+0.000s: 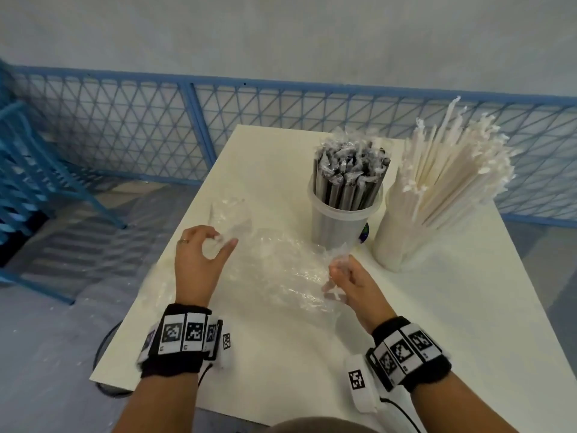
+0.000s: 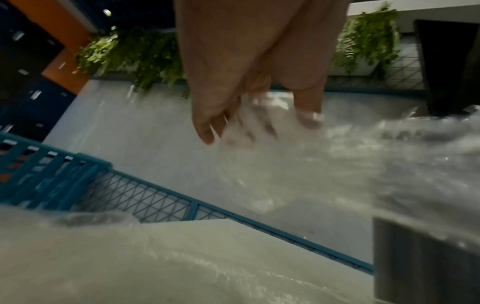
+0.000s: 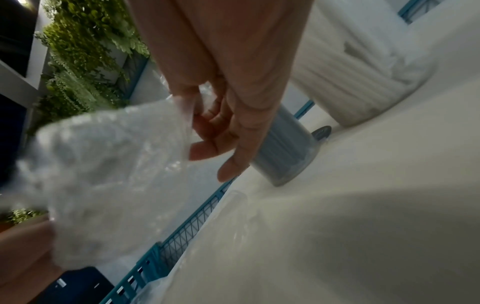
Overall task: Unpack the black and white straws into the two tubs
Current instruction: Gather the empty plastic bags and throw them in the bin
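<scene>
Fingers of both hands pinch a clear plastic wrapper point(image 1: 281, 270) stretched between them over the white table point(image 1: 452, 323): from the head view, the left hand point(image 1: 199, 260) nips its far left edge between thumb and forefinger, the other fingers curled loosely, while the right hand point(image 1: 349, 282) grips the right edge in bunched fingertips. Beyond the wrapper, the black straws point(image 1: 349, 173) stand upright in a clear tub point(image 1: 340, 220), and just to its right the white straws point(image 1: 449, 170) fan out of a second tub point(image 1: 393, 242). In the left wrist view, the left hand point(image 2: 249, 82) has crumpled film caught at its fingertips, though blur hides the exact hold. In the right wrist view, the right hand point(image 3: 228, 102) pinches the wrapper point(image 3: 109, 174) between thumb and forefinger, with both tubs behind it.
</scene>
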A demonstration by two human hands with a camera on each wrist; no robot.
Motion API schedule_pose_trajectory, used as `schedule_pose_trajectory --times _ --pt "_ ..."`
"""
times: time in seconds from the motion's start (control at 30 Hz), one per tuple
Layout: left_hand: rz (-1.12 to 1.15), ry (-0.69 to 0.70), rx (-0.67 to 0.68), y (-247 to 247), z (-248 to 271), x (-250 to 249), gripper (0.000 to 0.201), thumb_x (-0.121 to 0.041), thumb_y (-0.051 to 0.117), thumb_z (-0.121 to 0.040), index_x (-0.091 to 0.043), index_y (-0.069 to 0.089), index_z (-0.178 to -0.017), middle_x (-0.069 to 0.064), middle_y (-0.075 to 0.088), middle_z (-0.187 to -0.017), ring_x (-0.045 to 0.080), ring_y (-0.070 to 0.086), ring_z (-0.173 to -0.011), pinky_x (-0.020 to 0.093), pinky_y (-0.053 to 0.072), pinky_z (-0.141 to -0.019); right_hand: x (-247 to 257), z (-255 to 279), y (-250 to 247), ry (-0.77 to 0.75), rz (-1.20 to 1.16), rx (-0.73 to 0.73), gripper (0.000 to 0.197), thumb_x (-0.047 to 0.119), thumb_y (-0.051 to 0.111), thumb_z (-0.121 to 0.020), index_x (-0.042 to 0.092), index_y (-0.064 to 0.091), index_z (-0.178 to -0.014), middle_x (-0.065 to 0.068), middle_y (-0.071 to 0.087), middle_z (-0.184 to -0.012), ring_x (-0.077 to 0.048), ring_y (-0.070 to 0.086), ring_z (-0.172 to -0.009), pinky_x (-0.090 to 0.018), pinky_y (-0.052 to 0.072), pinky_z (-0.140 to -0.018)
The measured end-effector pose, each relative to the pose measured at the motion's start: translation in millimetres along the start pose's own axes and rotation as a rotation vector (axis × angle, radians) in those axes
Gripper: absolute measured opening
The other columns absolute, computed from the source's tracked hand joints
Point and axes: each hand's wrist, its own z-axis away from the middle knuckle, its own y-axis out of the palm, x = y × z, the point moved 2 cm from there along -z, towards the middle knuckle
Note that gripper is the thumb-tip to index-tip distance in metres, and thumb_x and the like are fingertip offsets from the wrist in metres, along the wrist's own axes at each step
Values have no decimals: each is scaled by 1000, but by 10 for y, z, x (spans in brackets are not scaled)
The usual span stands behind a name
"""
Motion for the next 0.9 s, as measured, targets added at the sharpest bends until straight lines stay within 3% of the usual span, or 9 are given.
schedule_pose_trajectory --times 0.17,0.3,0.33,0.47,0.57,0.63,0.7,0.77,0.9 --pt "-51 -81 -30 -94 -31 87 36 -30 58 -91 0 54 -70 9 55 -69 20 44 -69 47 38 -91 37 -119 80 -59 90 -138 11 23 48 -94 19 56 -87 -1 54 -66 -15 58 -65 -50 52 -78" --pt "39 -163 -145 -166 -10 318 43 -26 46 -97 3 52 -66 14 51 -61 27 48 -61 36 40 -65 -4 -225 117 -111 232 -298 10 18 49 -94 16 56 -87 3 55 -74 -16 54 -69 -36 49 -72" --pt "-4 -148 -132 -147 10 361 43 -25 44 -96 3 53 -65 14 52 -60 31 50 -60 40 43 -70 -21 -232 139 -143 301 -358 5 18 52 -92 13 54 -93 1 56 -81 -16 54 -75 -36 47 -76" --pt "-118 -173 -24 -50 86 511 28 -9 42 -97 -2 54 -73 0 54 -69 32 57 -70 51 32 -101 14 -173 313 -473 731 -553 51 32 67 -80 10 43 -119 -11 40 -119 -23 39 -108 -30 30 -98" --pt "-185 -200 -6 -49 120 602 21 -7 41 -96 0 55 -82 1 58 -74 34 60 -79 44 24 -105 -4 -148 567 -600 1025 -355 63 45 62 -77 23 37 -131 -4 33 -130 -19 37 -113 -34 28 -99" --pt "-188 -218 12 -30 155 617 16 -5 40 -95 1 55 -92 8 64 -79 33 61 -82 40 21 -104 -120 -185 720 -478 1210 -125 66 60 42 -83 27 31 -139 -3 34 -143 -27 38 -125 -48 34 -101" --pt "-175 -222 29 -6 183 624 15 -1 41 -94 1 54 -101 8 65 -83 33 62 -82 43 22 -106 -292 -262 809 -282 1355 135 81 75 3 -79 30 8 -147 -3 12 -157 -34 15 -143 -57 13 -111" --pt "-177 -226 74 17 170 637 15 -1 45 -92 -1 55 -103 2 60 -81 33 61 -78 52 26 -107 -459 -326 851 -142 1467 355 84 77 -15 -68 33 -22 -140 3 -25 -151 -32 -20 -142 -55 -9 -110" --pt "-315 -293 231 30 -18 601 19 -38 56 -88 -20 56 -83 -7 56 -72 20 53 -75 54 28 -107 -587 -379 866 -40 1618 531 69 56 19 -93 31 -22 -142 5 -38 -142 -26 -42 -125 -62 -11 -109"
